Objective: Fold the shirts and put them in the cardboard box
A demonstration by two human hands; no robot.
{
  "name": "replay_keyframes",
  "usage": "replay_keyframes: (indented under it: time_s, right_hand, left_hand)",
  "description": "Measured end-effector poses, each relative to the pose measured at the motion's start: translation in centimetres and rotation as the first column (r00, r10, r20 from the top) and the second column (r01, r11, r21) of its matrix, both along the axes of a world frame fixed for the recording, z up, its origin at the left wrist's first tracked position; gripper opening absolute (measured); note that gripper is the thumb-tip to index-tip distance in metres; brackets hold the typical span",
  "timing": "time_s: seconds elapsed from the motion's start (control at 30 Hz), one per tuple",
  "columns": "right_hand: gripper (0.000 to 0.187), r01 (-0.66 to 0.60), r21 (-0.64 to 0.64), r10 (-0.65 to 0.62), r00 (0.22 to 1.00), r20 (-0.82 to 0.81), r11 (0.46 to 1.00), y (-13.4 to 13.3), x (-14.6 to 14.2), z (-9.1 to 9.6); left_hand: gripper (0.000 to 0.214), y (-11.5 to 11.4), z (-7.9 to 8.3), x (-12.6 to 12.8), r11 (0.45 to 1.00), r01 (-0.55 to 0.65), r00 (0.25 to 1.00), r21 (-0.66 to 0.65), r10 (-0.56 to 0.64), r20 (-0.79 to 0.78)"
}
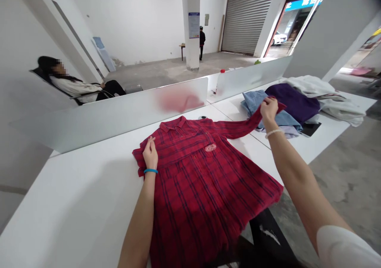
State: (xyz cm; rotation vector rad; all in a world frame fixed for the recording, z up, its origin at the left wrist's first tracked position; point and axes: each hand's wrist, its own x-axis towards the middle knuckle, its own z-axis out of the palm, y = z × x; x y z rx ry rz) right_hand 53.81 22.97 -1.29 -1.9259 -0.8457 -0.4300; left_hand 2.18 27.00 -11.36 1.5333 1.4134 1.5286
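Note:
A red plaid button-up shirt (193, 177) lies front up on the white table, its collar away from me and its lower part hanging over the near edge. One sleeve is folded across the chest. My right hand (269, 109) is closed on the cuff of the other sleeve, which it holds raised and stretched out to the right. Over the folded edge at the shirt's left shoulder is my left hand (151, 155), thumb and fingers pressed together. No cloth shows between those fingertips.
Beyond the right hand lie heaped clothes: blue denim (254, 101), a purple garment (293, 101) and white garments (312, 86). A frosted divider (125, 113) runs along the table's back. One person (80, 83) reclines beyond it; another (202, 42) stands by the pillar.

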Motion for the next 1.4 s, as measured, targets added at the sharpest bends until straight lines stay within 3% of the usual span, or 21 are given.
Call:
replay_keyframes:
  time_s: [0.03, 0.1, 0.17, 0.23, 0.3, 0.33, 0.37, 0.43, 0.53, 0.63, 0.73, 0.83, 0.9, 0.97, 1.03, 1.07, 1.13, 1.2, 1.23, 1.3, 1.4]
  right_hand:
    - [0.029, -0.063, 0.002, 0.063, 0.997, 0.035, 0.998, 1.0, -1.8, 0.7]
    - [0.035, -0.222, -0.009, 0.222, 0.968, 0.119, 0.975, 2.3, -6.6, 1.6]
    - [0.038, -0.501, -0.085, 0.500, 0.809, 0.308, 0.862, 2.3, -12.7, 1.2]
    - [0.038, -0.673, -0.307, 0.732, 0.543, 0.412, 0.673, 1.2, -19.1, -0.6]
    - [0.037, -0.710, -0.589, 0.911, 0.191, 0.367, 0.386, -0.6, -24.1, -3.7]
    - [0.037, -0.685, -0.679, 0.950, 0.063, 0.307, 0.265, -1.5, -25.8, -5.5]
    - [0.038, -0.659, -0.728, 0.970, 0.010, 0.243, 0.189, -2.3, -27.0, -7.2]
    - [0.040, -0.647, -0.753, 0.989, 0.016, 0.144, 0.120, -3.3, -27.9, -10.0]
    - [0.042, -0.688, -0.714, 0.992, 0.089, 0.094, 0.130, -3.4, -27.4, -11.9]
    - [0.042, -0.696, -0.702, 0.989, 0.094, 0.118, 0.150, -3.2, -26.8, -11.9]
    - [0.044, -0.669, -0.726, 0.985, 0.059, 0.164, 0.160, -3.3, -26.3, -11.1]
    - [0.044, -0.676, -0.712, 0.977, 0.055, 0.208, 0.189, -3.4, -25.4, -10.1]
    - [0.044, -0.698, -0.673, 0.967, 0.119, 0.226, 0.243, -3.1, -24.6, -9.4]
    - [0.044, -0.706, -0.637, 0.950, 0.213, 0.228, 0.310, -2.4, -23.8, -8.8]
    - [0.044, -0.691, -0.626, 0.931, 0.295, 0.214, 0.363, -1.5, -23.4, -8.6]
    - [0.045, -0.676, -0.633, 0.924, 0.321, 0.208, 0.377, -0.9, -23.5, -8.7]
    - [0.046, -0.642, -0.662, 0.916, 0.347, 0.200, 0.387, 0.1, -24.1, -9.3]
    - [0.051, -0.609, -0.696, 0.913, 0.369, 0.176, 0.380, 0.9, -25.2, -10.2]
    - [0.054, -0.596, -0.711, 0.911, 0.383, 0.156, 0.372, 1.2, -25.8, -10.7]
    - [0.059, -0.582, -0.733, 0.908, 0.403, 0.115, 0.351, 1.7, -26.4, -11.5]
    - [0.059, -0.558, -0.760, 0.898, 0.433, 0.077, 0.334, 2.2, -24.8, -12.0]
  left_hand:
    - [0.043, 0.1, 0.2, -0.1, 0.998, 0.063, 0.981, -0.030, -0.056, 0.184]
    - [0.049, 0.3, 0.6, -0.5, 0.960, 0.240, 0.868, -0.147, -0.144, 0.476]
    - [0.056, 0.4, 0.8, -0.9, 0.869, 0.425, 0.766, -0.253, -0.196, 0.612]
    - [0.065, 0.4, 0.9, -1.3, 0.776, 0.543, 0.738, -0.321, -0.260, 0.622]
    - [0.076, 0.3, 1.0, -1.6, 0.728, 0.580, 0.766, -0.366, -0.333, 0.551]
    - [0.080, 0.3, 1.0, -1.6, 0.723, 0.572, 0.790, -0.387, -0.359, 0.497]
    - [0.082, 0.2, 1.0, -1.6, 0.728, 0.551, 0.817, -0.409, -0.371, 0.441]
    - [0.082, 0.1, 1.1, -1.4, 0.743, 0.495, 0.864, -0.451, -0.361, 0.352]
    - [0.067, 0.1, 1.3, -0.8, 0.731, 0.440, 0.896, -0.522, -0.313, 0.317]
    - [0.051, 0.2, 1.3, -0.5, 0.733, 0.395, 0.916, -0.553, -0.265, 0.303]
    - [0.046, 0.2, 1.3, -1.3, 0.774, 0.339, 0.938, -0.535, -0.234, 0.257]
    - [0.039, 0.3, 1.7, -3.5, 0.804, 0.244, 0.962, -0.543, -0.273, 0.029]
    - [0.037, 0.4, 2.5, -5.0, 0.813, 0.161, 0.950, -0.559, -0.281, -0.135]
    - [0.040, 0.4, 3.6, -5.6, 0.861, 0.020, 0.939, -0.508, -0.190, -0.286]
    - [0.041, 0.2, 4.7, -4.5, 0.940, -0.110, 0.867, -0.322, -0.067, -0.494]
    - [0.041, -0.1, 5.1, -3.4, 0.972, -0.108, 0.802, -0.209, -0.039, -0.597]
    - [0.044, -0.8, 5.1, -0.3, 0.997, 0.041, 0.653, -0.061, -0.073, -0.754]
    - [0.050, -1.6, 4.0, 2.8, 0.981, 0.190, 0.527, -0.034, -0.131, -0.840]
    - [0.053, -2.0, 3.1, 3.9, 0.980, 0.198, 0.474, -0.027, -0.120, -0.872]
    - [0.058, -2.4, 1.1, 5.1, 0.989, 0.131, 0.400, -0.061, -0.109, -0.910]
    - [0.067, -2.1, -1.1, 4.2, 0.984, 0.010, 0.362, -0.176, -0.168, -0.917]
